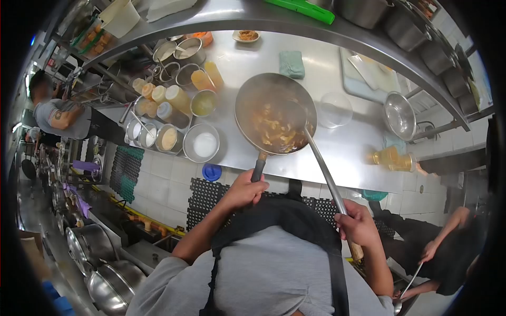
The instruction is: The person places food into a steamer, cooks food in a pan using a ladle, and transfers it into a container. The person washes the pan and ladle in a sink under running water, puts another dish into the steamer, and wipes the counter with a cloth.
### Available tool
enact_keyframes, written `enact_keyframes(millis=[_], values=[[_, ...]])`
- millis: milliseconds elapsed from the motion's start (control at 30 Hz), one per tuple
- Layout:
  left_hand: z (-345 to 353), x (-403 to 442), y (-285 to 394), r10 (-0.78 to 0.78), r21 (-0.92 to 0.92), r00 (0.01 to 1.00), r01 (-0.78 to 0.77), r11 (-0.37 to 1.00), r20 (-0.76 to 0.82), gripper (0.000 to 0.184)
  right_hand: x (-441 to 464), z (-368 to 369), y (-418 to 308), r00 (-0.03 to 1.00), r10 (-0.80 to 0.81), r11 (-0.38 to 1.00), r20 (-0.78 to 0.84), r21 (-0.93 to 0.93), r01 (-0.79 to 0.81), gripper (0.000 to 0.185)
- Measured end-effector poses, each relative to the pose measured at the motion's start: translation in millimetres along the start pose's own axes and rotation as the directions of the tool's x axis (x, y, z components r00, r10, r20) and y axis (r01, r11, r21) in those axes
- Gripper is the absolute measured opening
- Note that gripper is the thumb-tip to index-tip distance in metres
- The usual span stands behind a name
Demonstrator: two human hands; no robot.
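My left hand [245, 188] is wrapped round the dark handle of a wok [246, 118]. The wok is over the steel table, with brown saucy food [271, 129] and some steam in it. In my right hand [358, 224] is the long shaft of a ladle [326, 167], gripped near its wooden end. Its head rests in the right part of the wok, partly lost in the sauce and steam. A transparent plastic bowl [335, 110] stands right of the wok.
Sauce bottles [177, 97] and metal pots of seasonings [201, 143] crowd the table's left. Behind lie a folded green cloth [291, 64] and a cutting board with a cleaver [363, 71]. A steel shelf [295, 25] overhangs the back. Co-workers stand left [63, 116] and right [448, 253].
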State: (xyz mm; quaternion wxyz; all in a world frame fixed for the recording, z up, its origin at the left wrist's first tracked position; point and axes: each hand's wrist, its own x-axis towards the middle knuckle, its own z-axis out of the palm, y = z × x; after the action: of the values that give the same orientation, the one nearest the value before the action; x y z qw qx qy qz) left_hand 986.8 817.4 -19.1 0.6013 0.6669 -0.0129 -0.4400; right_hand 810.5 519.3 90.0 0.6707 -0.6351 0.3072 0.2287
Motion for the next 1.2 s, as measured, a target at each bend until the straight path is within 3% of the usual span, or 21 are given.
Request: enact_keyframes(millis=[100, 200, 300, 500, 700, 800, 900, 1000, 1100, 1200], values=[[5, 3, 1, -0.012, -0.009, 1.0, 0.012, 1.0, -0.017, 0.02, 4, -1, -4, 0.991, -0.118, 0.959, -0.067, -0.266, 0.096, 0.043], [13, 8, -3, -0.016, -0.041, 1.0, 0.016, 0.999, -0.003, 0.021, 17, -9, -4, 0.986, -0.152, 0.938, -0.063, -0.325, 0.123, 0.041], [16, 11, -1, 0.004, -0.063, 1.0, -0.003, 0.998, 0.007, 0.019, 27, -29, -6, 0.997, -0.01, 0.998, 0.078, -0.061, 0.015, 0.037], [27, 14, 8, -0.025, -0.052, 0.999, 0.023, 0.998, -0.044, 0.018, 28, -62, -12, 0.954, 0.042, 0.958, 0.296, 0.258, -0.123, 0.036], [26, 14, 5, -0.052, -0.062, 0.997, 0.049, 0.997, -0.052, 0.018, 16, -72, -27, 0.94, 0.119, 0.975, 0.319, 0.139, -0.171, 0.037], [25, 14, 0, -0.044, -0.079, 0.998, 0.041, 0.996, -0.041, 0.018, 9, -75, -31, 0.917, 0.113, 0.956, 0.382, 0.21, -0.205, 0.037], [24, 12, 0, -0.033, -0.074, 0.999, 0.03, 0.997, -0.034, 0.018, 3, -68, -28, 0.876, 0.127, 0.809, 0.466, 0.462, -0.363, 0.04], [26, 7, 2, -0.021, -0.057, 0.999, 0.019, 0.998, -0.035, 0.02, -4, -54, -28, 0.821, 0.103, 0.577, 0.562, 0.638, -0.509, 0.042], [24, 4, -2, 0.006, -0.06, 1.0, -0.007, 0.998, -0.019, 0.019, -11, -44, -25, 0.827, 0.083, 0.536, 0.556, 0.675, -0.507, 0.044], [24, 4, -5, 0.03, -0.049, 0.999, -0.03, 0.998, -0.011, 0.019, -21, -36, -29, 0.846, 0.058, 0.581, 0.531, 0.671, -0.461, 0.043]])
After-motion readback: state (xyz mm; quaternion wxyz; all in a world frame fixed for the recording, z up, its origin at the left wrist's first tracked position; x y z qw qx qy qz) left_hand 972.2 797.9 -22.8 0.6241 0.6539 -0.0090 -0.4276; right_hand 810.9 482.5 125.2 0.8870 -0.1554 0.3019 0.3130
